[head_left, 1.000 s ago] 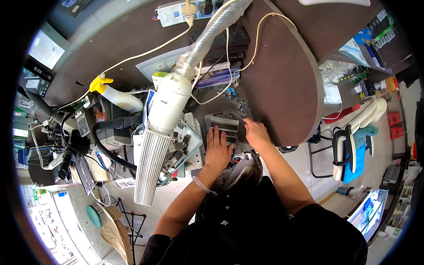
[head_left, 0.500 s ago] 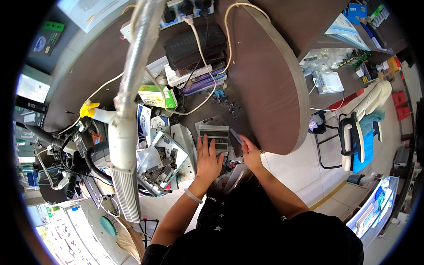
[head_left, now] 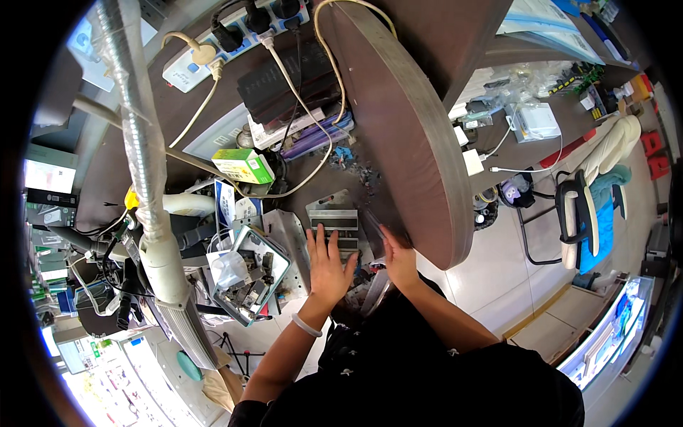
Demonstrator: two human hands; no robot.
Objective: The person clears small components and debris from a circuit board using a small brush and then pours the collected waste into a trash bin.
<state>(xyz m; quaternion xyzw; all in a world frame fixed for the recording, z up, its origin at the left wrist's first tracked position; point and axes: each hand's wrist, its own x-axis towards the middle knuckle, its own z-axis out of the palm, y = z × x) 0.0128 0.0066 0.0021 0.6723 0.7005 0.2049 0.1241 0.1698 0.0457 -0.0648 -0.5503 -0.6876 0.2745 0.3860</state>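
A silvery metal block with long slots [head_left: 336,213] lies on the dark desk in front of me. My left hand [head_left: 328,267] rests on its near part, fingers spread, thumb apart. Just to the right, my right hand [head_left: 400,262] is closed on a thin, flat, dark piece [head_left: 371,223], held tilted beside the block. The piece is seen nearly edge-on, so its kind cannot be made out. Small scraps lie near the desk edge, between my hands and my body.
On the left stands a tray [head_left: 286,265] of small metal parts, below a green-and-white box [head_left: 243,166]. A lamp-like arm [head_left: 142,142] rises there. A curved brown panel [head_left: 405,121] borders the right. Blue crumbs [head_left: 344,154], cables and a power strip [head_left: 235,44] lie farther back.
The view has shifted. My left hand stays on the metal block. My right hand still holds the thin piece, which now shows darker and turned closer along the block's right side.
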